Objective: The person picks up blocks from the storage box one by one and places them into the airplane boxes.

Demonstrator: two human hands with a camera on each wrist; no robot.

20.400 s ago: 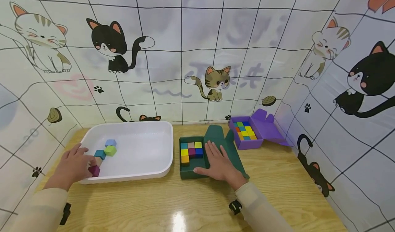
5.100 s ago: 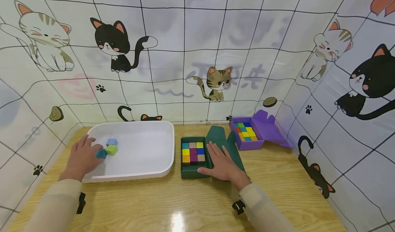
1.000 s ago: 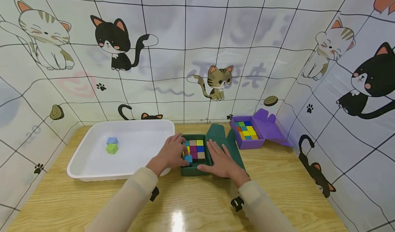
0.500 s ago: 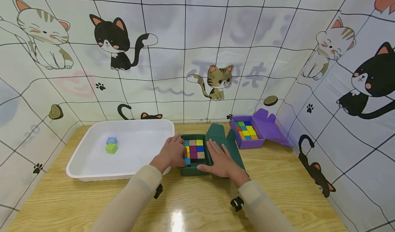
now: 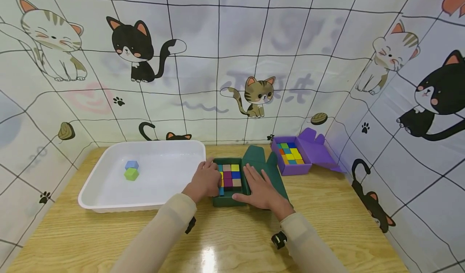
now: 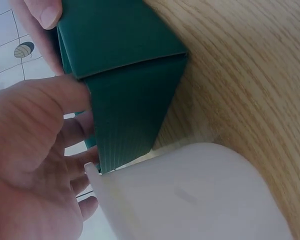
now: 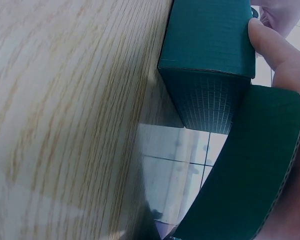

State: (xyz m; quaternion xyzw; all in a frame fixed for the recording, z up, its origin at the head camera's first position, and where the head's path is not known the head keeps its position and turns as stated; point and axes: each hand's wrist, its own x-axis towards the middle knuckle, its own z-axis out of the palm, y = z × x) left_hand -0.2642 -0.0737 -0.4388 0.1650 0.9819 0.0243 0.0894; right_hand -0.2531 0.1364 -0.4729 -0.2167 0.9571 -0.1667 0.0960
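Note:
The green box (image 5: 227,202), its lid (image 5: 274,176) folded out to the right, holds rows of coloured cubes (image 5: 227,175). A blue cube (image 5: 221,191) is in its front left corner, partly covered by my left hand (image 5: 204,181). That hand reaches over the box's left wall; its fingertips are hidden, so I cannot tell whether they still pinch the cube. In the left wrist view, the thumb crosses the edge of the box. My right hand (image 5: 263,190) lies with fingers spread over the lid, its thumb (image 7: 267,42) at the box's edge.
Left of the box stands a white tray (image 5: 167,176) with a light blue cube (image 5: 131,165) and a lime green cube (image 5: 131,174). A purple box (image 5: 294,169) of coloured cubes stands open at the back right. A cat-printed curtain (image 5: 196,75) encloses the wooden table (image 5: 232,232).
Since five seconds ago, my left hand has carried the blue cube from the tray into the green box. Lately it has shifted slightly right, covering more of the cube. The right hand stays put.

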